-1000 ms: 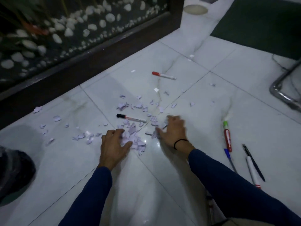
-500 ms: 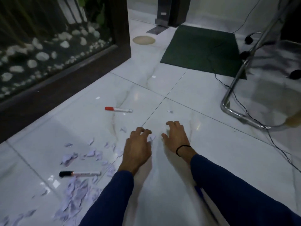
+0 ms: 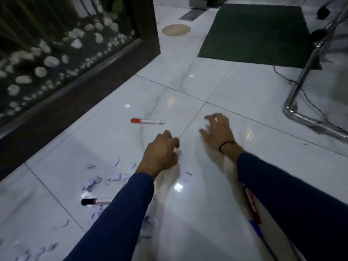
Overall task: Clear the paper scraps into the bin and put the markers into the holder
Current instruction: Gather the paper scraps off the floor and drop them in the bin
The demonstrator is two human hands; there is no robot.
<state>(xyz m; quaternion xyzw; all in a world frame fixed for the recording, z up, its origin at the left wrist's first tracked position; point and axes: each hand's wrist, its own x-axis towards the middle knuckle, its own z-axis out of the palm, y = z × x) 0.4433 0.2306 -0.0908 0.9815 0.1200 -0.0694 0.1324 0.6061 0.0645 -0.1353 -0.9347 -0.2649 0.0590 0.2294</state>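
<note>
While the paper scraps (image 3: 113,176) lie behind the curled, blurred left hand (image 3: 162,153), seemingly empty, and the spread, empty right hand (image 3: 216,132), gathering continues; the red-capped marker (image 3: 147,121) waits ahead-left.

Open tile (image 3: 216,194) lies between my left hand (image 3: 161,153) and right hand (image 3: 218,132) and ahead toward the green mat (image 3: 252,32). To the left the dark wooden frame (image 3: 79,91) walls off the floor; to the right stands a chrome chair leg (image 3: 301,117) with a trailing cable. Low obstacles — a red-capped marker (image 3: 147,121) ahead, paper scraps (image 3: 111,176) and a black-capped marker (image 3: 94,201) near my left sleeve.
</note>
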